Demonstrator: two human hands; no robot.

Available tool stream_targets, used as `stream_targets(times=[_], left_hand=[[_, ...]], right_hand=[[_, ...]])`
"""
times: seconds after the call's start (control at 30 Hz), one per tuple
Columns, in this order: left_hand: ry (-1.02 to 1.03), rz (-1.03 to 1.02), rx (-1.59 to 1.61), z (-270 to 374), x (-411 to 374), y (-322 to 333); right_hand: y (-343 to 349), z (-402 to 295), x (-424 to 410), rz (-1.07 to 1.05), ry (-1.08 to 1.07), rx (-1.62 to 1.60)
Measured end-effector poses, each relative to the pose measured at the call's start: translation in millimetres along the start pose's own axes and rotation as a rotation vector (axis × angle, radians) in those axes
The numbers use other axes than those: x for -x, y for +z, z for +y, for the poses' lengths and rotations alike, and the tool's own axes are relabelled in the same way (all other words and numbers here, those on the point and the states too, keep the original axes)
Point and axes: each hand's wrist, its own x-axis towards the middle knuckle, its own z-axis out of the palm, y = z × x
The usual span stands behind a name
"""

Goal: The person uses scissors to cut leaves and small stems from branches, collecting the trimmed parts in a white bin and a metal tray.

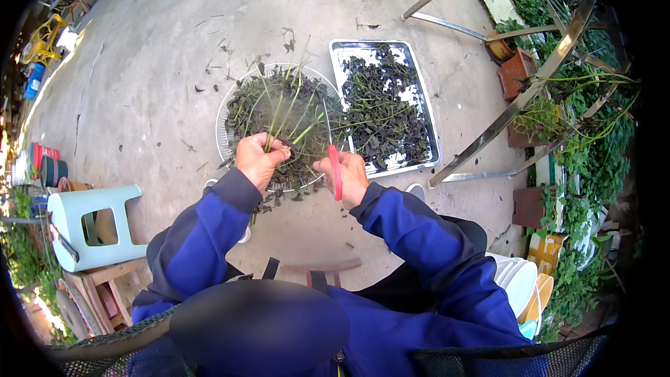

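Observation:
My left hand pinches a few green plant stems over a round, clear ribbed basin. Dark leafy cuttings fill that basin. In my right hand is a pair of scissors with red handles, its blades pointing away from me along the basin's right side. To the right of the basin lies a rectangular metal tray, its rim close to the basin's edge. Dark purple-green leaves and short stems are spread across it.
Loose leaf and stem bits litter the concrete floor. A metal frame slants over the right side, before potted plants. At left, a pale blue plastic stool lies on its side on a wooden stand. White buckets stand at lower right.

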Motion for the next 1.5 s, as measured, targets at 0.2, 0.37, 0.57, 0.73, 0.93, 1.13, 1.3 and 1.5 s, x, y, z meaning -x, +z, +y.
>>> stream_targets(times=[0.2,0.37,0.57,0.73,0.93,1.13,1.3,1.5], left_hand=[[0.054,0.008,-0.222,-31,-6,3],[0.075,0.085,-0.094,-21,-12,-4],[0.099,0.148,0.053,25,-17,-18],[0.061,0.059,0.062,35,-7,-16],[-0.031,-0.029,0.155,34,0,-10],[-0.182,-0.136,0.239,36,-4,-17],[-0.31,-0.239,0.334,40,-3,-19],[-0.25,-0.3,0.422,29,-6,-23]], right_hand=[[-3,20,-5,0.018,0.14,-0.093],[-2,14,-2,0.034,0.154,-0.167],[-13,-26,4,-0.072,-0.025,0.064],[-8,-40,17,-0.12,-0.162,0.328],[-10,-39,12,-0.113,-0.211,0.412],[-11,-30,6,-0.103,-0.272,0.37],[-15,-19,2,-0.092,-0.322,0.313],[-11,-29,9,-0.022,-0.339,0.278]])
